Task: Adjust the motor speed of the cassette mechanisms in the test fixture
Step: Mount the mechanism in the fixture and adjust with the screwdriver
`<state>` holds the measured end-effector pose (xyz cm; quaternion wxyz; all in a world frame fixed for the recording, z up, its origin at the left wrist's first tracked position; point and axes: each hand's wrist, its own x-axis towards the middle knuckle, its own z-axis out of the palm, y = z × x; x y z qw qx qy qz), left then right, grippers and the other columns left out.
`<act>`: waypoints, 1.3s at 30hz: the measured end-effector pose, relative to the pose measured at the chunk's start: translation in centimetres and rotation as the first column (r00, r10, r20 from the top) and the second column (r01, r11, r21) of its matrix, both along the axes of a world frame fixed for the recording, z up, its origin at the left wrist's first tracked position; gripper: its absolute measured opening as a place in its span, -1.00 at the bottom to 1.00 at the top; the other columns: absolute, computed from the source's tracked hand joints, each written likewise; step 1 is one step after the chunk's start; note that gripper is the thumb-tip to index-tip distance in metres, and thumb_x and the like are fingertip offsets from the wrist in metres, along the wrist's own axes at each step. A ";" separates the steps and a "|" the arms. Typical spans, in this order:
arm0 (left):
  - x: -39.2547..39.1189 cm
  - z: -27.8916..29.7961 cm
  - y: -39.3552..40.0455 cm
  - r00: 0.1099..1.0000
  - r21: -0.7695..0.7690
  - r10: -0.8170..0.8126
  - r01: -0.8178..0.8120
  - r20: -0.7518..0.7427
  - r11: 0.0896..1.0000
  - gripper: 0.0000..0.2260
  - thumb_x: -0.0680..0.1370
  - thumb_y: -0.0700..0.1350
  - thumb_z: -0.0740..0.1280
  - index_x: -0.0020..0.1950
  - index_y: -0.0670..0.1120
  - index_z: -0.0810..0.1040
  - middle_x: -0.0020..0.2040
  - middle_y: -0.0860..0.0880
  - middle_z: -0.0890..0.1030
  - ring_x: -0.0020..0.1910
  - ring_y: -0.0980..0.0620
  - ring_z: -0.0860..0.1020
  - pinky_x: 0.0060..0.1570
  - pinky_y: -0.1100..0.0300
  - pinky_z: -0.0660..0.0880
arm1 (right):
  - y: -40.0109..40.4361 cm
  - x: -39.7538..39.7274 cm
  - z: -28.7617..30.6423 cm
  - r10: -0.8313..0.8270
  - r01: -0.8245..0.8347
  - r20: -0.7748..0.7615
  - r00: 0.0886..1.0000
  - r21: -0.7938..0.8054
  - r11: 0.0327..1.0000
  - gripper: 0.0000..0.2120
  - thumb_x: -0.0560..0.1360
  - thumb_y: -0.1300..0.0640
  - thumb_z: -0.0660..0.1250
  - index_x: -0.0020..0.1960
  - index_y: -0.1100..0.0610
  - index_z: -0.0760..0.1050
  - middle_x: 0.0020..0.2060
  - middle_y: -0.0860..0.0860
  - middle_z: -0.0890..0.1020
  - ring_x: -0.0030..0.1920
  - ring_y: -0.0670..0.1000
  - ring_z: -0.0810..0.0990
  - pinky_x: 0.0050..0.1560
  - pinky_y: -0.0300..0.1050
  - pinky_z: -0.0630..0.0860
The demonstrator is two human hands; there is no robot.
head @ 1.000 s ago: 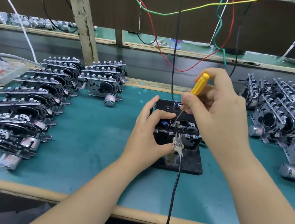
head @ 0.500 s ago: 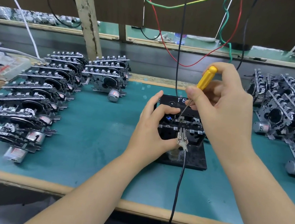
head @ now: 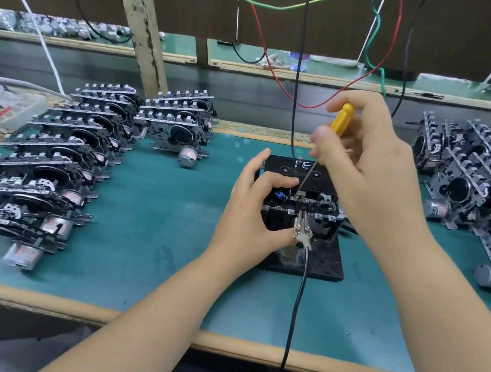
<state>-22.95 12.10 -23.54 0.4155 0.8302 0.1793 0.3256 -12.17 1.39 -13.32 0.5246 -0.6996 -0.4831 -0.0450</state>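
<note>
We note the right hand (head: 373,170) pinching a yellow-handled screwdriver (head: 341,118) between thumb and curled fingers, the handle tilted up and away, the thin shaft slanting down to the mechanism (head: 303,205) seated in the fixture (head: 322,257). The tip meets the top of the mechanism near a small metal part, though the exact contact point is too small for us to resolve. The left hand (head: 253,214) grips the mechanism's left side, index finger curled over its top, thumb pressed near a metal clip (head: 302,231) that bites the front edge; a black cable (head: 295,309) runs from the clip toward us and over the bench edge. The fixture is a black block on a black base plate, with a cassette (head: 289,169) lying behind the mechanism (white letters "PE" on it). It stands mid-bench on the green mat (head: 145,235). Left of it we see rows of stacked mechanisms (head: 66,145) with silver motors; another stack (head: 478,189) sits to the right. Red, green, yellow and black wires (head: 260,3) hang above.
</note>
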 end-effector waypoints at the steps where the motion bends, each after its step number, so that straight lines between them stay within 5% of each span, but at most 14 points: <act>1: 0.0 0.0 0.0 1.000 -0.003 0.000 0.000 0.000 1.000 -0.39 0.29 -0.12 0.65 0.19 0.28 0.48 0.59 0.25 0.08 0.55 0.25 0.15 0.28 0.32 0.28 | 0.0 0.1 0.0 0.020 -0.020 -0.027 0.999 0.016 1.000 -0.83 0.62 0.18 0.28 0.20 0.07 0.42 -0.17 -0.03 0.66 -0.16 -0.06 0.70 0.00 0.02 0.63; 9: -0.1 0.3 -0.1 1.000 -0.022 -0.002 0.002 -0.004 1.000 -0.41 0.29 -0.10 0.66 0.19 0.25 0.50 0.59 0.24 0.09 0.53 0.25 0.18 0.29 0.35 0.26 | -0.1 0.0 -0.3 -0.009 0.018 -0.072 0.997 0.126 0.992 -0.78 0.55 0.16 0.42 0.06 0.06 0.38 -0.24 0.06 0.63 -0.25 -0.03 0.71 -0.17 0.02 0.65; 14: -0.1 0.3 -0.1 1.000 -0.024 -0.001 0.001 -0.005 1.000 -0.41 0.29 -0.11 0.66 0.19 0.26 0.49 0.59 0.23 0.10 0.52 0.24 0.21 0.30 0.34 0.27 | -0.3 -0.4 -0.1 0.024 -0.015 -0.073 0.997 0.121 0.993 -0.70 0.53 0.17 0.44 0.19 -0.02 0.45 -0.28 0.03 0.59 -0.25 0.05 0.70 -0.11 0.15 0.62; 20: -0.1 0.1 0.0 1.000 -0.011 -0.002 0.002 -0.003 1.000 -0.40 0.29 -0.12 0.66 0.20 0.24 0.50 0.59 0.23 0.09 0.54 0.23 0.18 0.35 0.21 0.31 | -0.4 0.0 0.7 0.117 -0.117 -0.093 0.989 0.004 0.993 -0.80 0.65 0.23 0.23 0.24 0.11 0.49 -0.07 -0.02 0.67 -0.06 -0.07 0.71 0.11 0.02 0.61; 25: -0.1 -0.1 0.1 1.000 -0.001 -0.001 0.001 -0.009 1.000 -0.40 0.30 -0.10 0.65 0.21 0.25 0.49 0.59 0.26 0.08 0.54 0.25 0.16 0.30 0.30 0.27 | -0.6 0.2 1.2 0.153 -0.146 -0.158 0.976 0.054 0.988 -0.92 0.58 0.30 0.36 0.05 0.20 0.50 -0.18 0.10 0.68 -0.15 0.02 0.73 -0.06 -0.20 0.63; 32: 0.0 0.1 0.1 0.999 0.038 -0.010 0.008 0.040 0.999 -0.40 0.29 -0.10 0.66 0.12 0.35 0.45 0.59 0.22 0.09 0.53 0.33 0.14 0.34 0.42 0.22 | -0.2 -0.8 1.2 0.089 -0.080 -0.108 0.990 0.087 0.993 -0.88 0.52 0.24 0.46 -0.02 0.16 0.52 -0.25 0.04 0.64 -0.22 0.00 0.69 -0.04 0.08 0.62; 35: -0.1 -0.7 0.2 0.994 0.072 -0.029 0.021 0.107 0.997 -0.39 0.26 -0.13 0.66 0.11 0.33 0.48 0.60 0.18 0.12 0.53 0.29 0.18 0.37 0.37 0.28 | -0.1 -1.0 0.7 0.069 -0.063 -0.084 0.994 0.070 0.996 -0.82 0.50 0.21 0.48 0.02 0.03 0.54 -0.24 -0.04 0.63 -0.21 0.00 0.66 -0.06 0.01 0.57; 39: 0.2 -1.4 0.6 0.986 0.055 -0.044 0.035 0.160 0.998 -0.41 0.22 0.03 0.64 0.16 0.36 0.51 0.57 0.32 0.10 0.51 0.22 0.28 0.21 0.35 0.44 | 0.3 -0.7 0.1 0.037 -0.036 -0.003 0.999 0.025 0.999 -0.49 0.50 0.19 0.47 0.24 -0.33 0.45 -0.21 -0.16 0.64 -0.19 -0.09 0.63 -0.13 -0.39 0.47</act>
